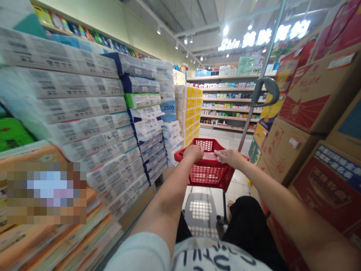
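My left hand (pixel 193 153) and my right hand (pixel 229 157) both grip the near rim of a red plastic shopping cart (pixel 222 162), side by side. The cart's mesh basket (pixel 204 175) stands in front of me, and I can see nothing inside it. Its metal frame and a wheel (pixel 222 220) stand on the floor between my legs. Tall stacks of wrapped tissue packs (pixel 113 109) rise close on my left, and printed cardboard cartons (pixel 293 150) stand close on my right.
A grey metal pole with a curved hook (pixel 265 90) rises just right of the cart. Orange-wrapped packs (pixel 56 233) lie at lower left. Shelves of boxed goods (pixel 228 99) line the far end of the aisle, beyond a tiled floor (pixel 239 146).
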{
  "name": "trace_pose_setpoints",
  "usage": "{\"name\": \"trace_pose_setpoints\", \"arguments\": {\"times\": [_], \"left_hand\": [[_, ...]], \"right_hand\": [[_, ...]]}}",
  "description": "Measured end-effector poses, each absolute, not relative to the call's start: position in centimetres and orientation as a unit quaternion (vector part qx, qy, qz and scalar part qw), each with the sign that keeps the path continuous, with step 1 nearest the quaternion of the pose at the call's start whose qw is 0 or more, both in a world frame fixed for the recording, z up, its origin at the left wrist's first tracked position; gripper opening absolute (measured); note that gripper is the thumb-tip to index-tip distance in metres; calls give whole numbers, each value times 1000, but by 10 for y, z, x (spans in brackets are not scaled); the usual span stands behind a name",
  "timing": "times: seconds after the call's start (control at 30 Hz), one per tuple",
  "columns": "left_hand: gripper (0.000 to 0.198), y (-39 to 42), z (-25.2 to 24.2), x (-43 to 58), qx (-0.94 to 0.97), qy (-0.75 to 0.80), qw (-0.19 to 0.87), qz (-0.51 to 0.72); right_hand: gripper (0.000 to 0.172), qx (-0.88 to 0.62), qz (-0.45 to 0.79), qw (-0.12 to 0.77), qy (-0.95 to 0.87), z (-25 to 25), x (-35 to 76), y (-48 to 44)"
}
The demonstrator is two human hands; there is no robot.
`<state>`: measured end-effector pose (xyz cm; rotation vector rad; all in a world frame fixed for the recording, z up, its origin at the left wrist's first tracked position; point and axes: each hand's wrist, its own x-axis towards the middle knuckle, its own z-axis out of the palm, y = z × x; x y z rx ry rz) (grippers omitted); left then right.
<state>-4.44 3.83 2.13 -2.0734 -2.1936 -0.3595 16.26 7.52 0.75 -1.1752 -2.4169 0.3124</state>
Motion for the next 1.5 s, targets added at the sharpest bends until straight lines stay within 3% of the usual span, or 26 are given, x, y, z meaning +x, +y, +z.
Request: {"name": "trace_pose_setpoints", "arguments": {"times": [0.13,0.27,0.47,0.67,0.73,0.83,0.97,1.1,1.23,1.33,1.4,1.5], "left_hand": [[51,36,22,-42,-684,-718,51,-117],[50,35,22,-43,-684,-718,54,-117],[45,37,19,-48,-694,-706,61,-127],[46,39,16,-47,-697,-702,70,-132],[46,40,15,-48,-698,-700,75,-131],[46,41,13,-50,-701,-698,78,-125],[47,42,13,-50,-701,-697,81,-123],[46,42,13,-47,-699,-699,80,-125],[46,41,14,-49,-697,-701,79,-125],[45,40,15,-52,-698,-700,82,-121],[46,40,15,-53,-698,-701,82,-122],[46,40,16,-51,-697,-702,78,-124]], "right_hand": [[43,-459,84,162,-869,14,160,83],[35,-439,-53,127,-888,10,146,77],[39,-344,-69,225,-909,-4,128,65],[30,-389,-143,82,-906,5,120,71],[34,-406,-129,125,-896,3,120,68],[37,-382,-15,223,-897,-2,127,66],[39,-370,135,210,-895,-2,137,76],[35,-378,35,187,-906,1,129,74],[37,-349,-97,257,-896,-5,121,52],[34,-280,-105,294,-908,-8,126,44],[35,-292,-103,260,-915,-5,132,47],[37,-389,-125,138,-902,3,137,55]]}}
